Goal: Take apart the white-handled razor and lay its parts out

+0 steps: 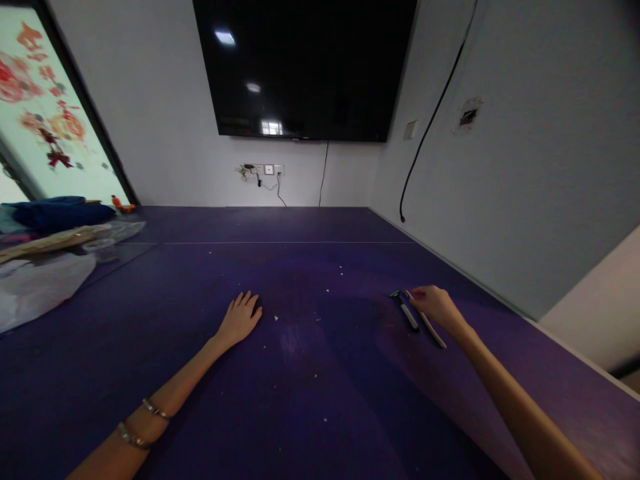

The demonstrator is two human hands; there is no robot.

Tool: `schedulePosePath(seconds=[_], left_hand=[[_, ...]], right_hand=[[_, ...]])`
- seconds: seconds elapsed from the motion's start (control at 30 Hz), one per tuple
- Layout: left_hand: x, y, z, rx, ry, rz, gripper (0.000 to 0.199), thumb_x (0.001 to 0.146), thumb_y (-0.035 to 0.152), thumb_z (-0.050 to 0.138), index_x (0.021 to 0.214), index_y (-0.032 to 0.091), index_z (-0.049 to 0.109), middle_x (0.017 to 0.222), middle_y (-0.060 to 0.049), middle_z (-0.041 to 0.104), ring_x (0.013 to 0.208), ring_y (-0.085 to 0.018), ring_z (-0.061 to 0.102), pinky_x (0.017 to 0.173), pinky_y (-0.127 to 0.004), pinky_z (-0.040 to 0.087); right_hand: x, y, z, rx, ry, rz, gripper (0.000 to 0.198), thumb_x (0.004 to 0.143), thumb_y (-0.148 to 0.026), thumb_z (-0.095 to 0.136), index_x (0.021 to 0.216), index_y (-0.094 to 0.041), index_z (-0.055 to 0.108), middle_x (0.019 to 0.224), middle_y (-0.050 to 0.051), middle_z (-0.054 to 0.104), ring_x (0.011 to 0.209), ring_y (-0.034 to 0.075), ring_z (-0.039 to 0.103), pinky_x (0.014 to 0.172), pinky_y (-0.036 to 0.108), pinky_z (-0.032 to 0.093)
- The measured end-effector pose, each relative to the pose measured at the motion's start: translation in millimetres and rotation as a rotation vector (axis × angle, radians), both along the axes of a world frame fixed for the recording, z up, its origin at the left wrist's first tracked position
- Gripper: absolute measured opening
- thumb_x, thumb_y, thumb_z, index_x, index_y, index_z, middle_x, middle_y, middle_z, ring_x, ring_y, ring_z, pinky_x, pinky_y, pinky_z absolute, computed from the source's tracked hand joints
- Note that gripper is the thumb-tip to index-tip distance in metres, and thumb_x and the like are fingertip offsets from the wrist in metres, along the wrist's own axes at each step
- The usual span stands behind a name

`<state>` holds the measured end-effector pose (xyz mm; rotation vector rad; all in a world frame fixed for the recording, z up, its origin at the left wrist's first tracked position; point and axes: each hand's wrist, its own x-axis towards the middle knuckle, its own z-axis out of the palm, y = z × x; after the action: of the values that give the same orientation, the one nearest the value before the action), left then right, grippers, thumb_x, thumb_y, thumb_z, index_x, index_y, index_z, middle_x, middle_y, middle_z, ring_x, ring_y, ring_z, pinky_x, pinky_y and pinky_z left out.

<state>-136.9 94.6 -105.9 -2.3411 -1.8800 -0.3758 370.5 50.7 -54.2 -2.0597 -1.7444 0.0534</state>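
Observation:
My left hand [240,319] lies palm down on the purple tabletop [295,360], fingers spread, holding nothing. Over on the right, the fingers of my right hand [436,305] are pinched together at the upper part of a thin pale stick [433,330]. The stick's lower end lies on or just above the tabletop; my fingers partly cover its upper end. Just left of it rests what looks like a razor [409,317], with a green head and a grey-and-dark handle. The pinched fingertips are partly hidden.
Small white scraps [276,318] are scattered over the tabletop. At the left edge lie a clear plastic bag [45,287], dark blue cloth [65,215] and a small orange object [120,204]. A black cable [430,127] hangs along the right wall; a television [305,67] is mounted ahead.

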Motion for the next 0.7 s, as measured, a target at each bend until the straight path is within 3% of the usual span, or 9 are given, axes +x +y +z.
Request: schedulePosePath(seconds=[0.23, 0.7], left_hand=[[-0.1, 0.1, -0.1, -0.002, -0.001, -0.003, 0.053, 0.089, 0.041, 0.030, 0.129, 0.010, 0.046, 0.139, -0.017, 0.040, 0.131, -0.032, 0.030, 0.103, -0.048, 0.028], [1.0, -0.1, 1.2, -0.008, -0.003, 0.000, 0.053, 0.089, 0.041, 0.029, 0.129, 0.011, 0.046, 0.139, -0.016, 0.041, 0.131, -0.033, 0.031, 0.103, -0.049, 0.029]], right_hand=[[-6.7, -12.3, -16.3, -0.132, -0.104, -0.017, 0.010, 0.065, -0.024, 0.062, 0.063, -0.017, 0.069, 0.059, 0.005, 0.067, 0.059, 0.020, 0.064, 0.047, 0.022, 0.035], [-14.1, -14.3, -21.1, -0.201, -0.065, -0.072, 0.007, 0.063, -0.021, 0.063, 0.063, -0.018, 0.069, 0.062, 0.008, 0.068, 0.063, 0.022, 0.066, 0.052, 0.024, 0.041]])
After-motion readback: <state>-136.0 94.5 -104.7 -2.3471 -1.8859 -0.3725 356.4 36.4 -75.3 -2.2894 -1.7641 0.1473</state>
